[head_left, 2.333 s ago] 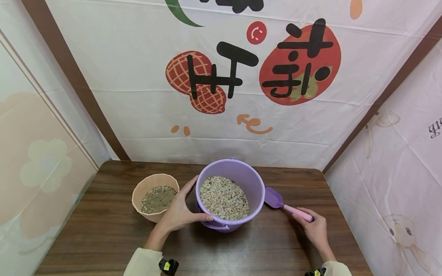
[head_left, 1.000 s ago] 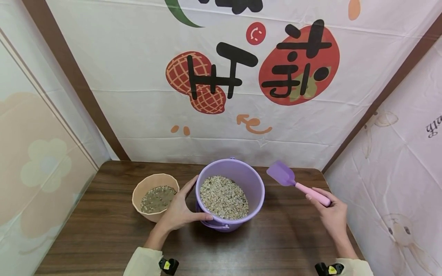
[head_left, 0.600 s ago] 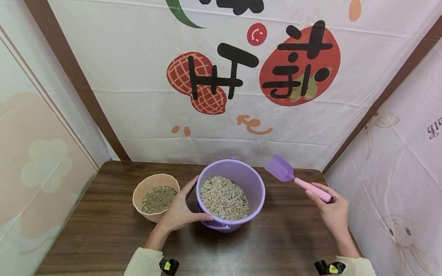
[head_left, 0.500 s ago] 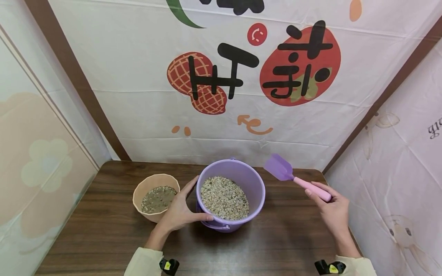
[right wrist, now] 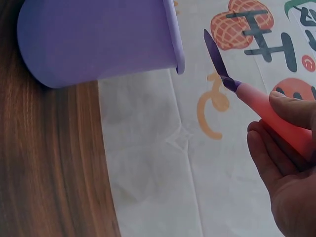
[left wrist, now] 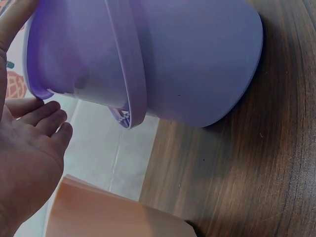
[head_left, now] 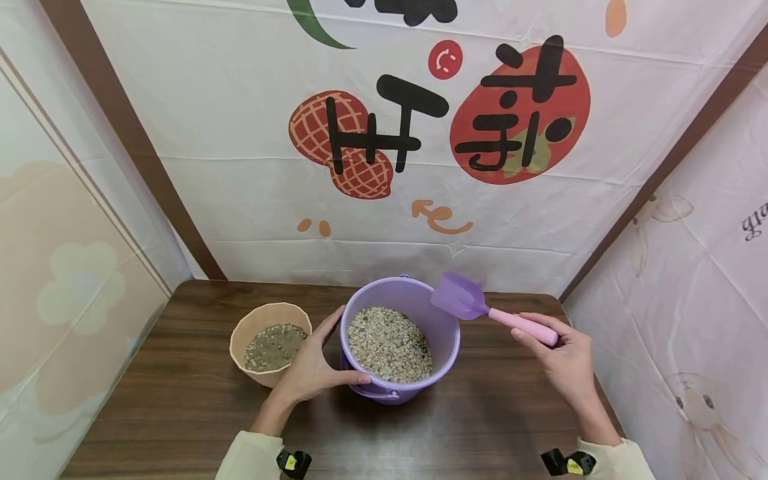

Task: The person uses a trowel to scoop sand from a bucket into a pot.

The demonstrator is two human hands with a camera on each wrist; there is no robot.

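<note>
A purple bucket (head_left: 444, 353) with pale gravel (head_left: 390, 343) inside stands mid-table. My left hand (head_left: 312, 370) rests against the left of its rim, thumb and index finger stretched along the outside. In the left wrist view, the other fingers (left wrist: 49, 118) lie loosely bent beside the rim. My right hand (head_left: 564, 360) grips the pink handle of a small shovel (head_left: 459, 297). Its purple blade is raised over the bucket's right rim, with no gravel visible on it. In the right wrist view, the shovel (right wrist: 217, 57) tilts above the rim, apart from the bucket.
Left of the bucket, close to my left hand, stands a peach bowl (head_left: 240, 327) holding murky water and gravel. The bucket's handle (head_left: 375, 395) hangs down at the front. A printed cloth (head_left: 360, 253) rises behind the wooden table (head_left: 180, 400).
My right hand first lifted the shovel from beside the bucket up and to the right, then brought it left over the rim. The left hand, bucket and bowl have stayed in place.
</note>
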